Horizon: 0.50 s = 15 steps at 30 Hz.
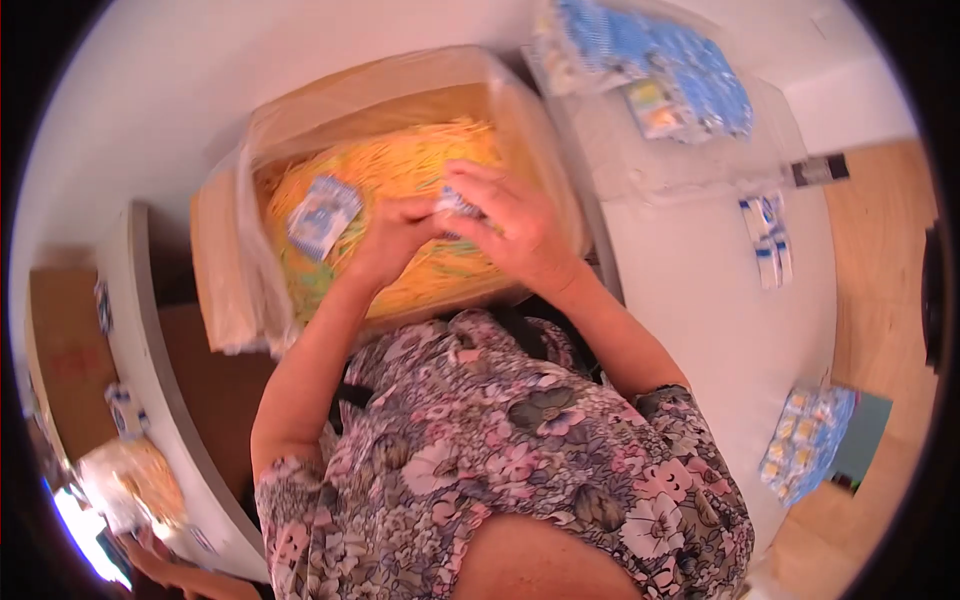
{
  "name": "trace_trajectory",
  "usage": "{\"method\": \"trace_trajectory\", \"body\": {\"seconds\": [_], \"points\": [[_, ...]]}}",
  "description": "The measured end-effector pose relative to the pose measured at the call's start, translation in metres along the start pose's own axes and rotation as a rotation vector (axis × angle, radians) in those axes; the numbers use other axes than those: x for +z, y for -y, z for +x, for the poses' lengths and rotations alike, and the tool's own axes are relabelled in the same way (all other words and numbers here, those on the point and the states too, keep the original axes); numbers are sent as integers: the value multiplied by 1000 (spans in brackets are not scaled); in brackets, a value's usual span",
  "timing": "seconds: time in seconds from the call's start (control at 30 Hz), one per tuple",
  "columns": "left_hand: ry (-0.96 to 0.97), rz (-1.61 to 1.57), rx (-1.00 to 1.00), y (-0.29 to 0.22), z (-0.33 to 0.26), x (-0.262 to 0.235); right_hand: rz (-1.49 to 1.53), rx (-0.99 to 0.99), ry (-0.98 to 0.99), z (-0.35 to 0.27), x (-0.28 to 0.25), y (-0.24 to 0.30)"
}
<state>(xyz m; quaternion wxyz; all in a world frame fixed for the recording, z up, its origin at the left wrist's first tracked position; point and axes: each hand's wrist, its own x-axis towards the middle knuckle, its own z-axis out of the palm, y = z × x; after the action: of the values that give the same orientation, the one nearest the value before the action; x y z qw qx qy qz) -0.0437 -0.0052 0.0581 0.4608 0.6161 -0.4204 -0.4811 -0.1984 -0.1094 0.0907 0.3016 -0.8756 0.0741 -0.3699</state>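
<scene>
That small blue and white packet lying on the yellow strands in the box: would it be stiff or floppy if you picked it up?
The packet is probably light: it rests on top of the loose strands without visibly sinking. It looks flat and thin, so likely somewhat bendy. Its glossy wrapper may be a little slippery.

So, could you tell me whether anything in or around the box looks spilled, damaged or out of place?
Nothing stands out. The cardboard box with its clear liner holds the yellow-orange sticks inside, none spilled. One small blue-and-white packet lies tilted on the pile; the left hand and right hand pinch another packet.
</scene>
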Motion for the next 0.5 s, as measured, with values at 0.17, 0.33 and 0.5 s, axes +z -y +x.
{"method": "trace_trajectory", "body": {"seconds": [0.17, 0.33, 0.5], "points": [[7, -25, 7, 10, 3, 14, -18, -65, -26, -30, -17, 0], [-254, 465, 239, 32, -3, -32, -123, -115, -235, -61, -130, 26], [-455, 1428, 156, 53, -19, -95, -584, 524, -844, -139, -268, -68]]}}
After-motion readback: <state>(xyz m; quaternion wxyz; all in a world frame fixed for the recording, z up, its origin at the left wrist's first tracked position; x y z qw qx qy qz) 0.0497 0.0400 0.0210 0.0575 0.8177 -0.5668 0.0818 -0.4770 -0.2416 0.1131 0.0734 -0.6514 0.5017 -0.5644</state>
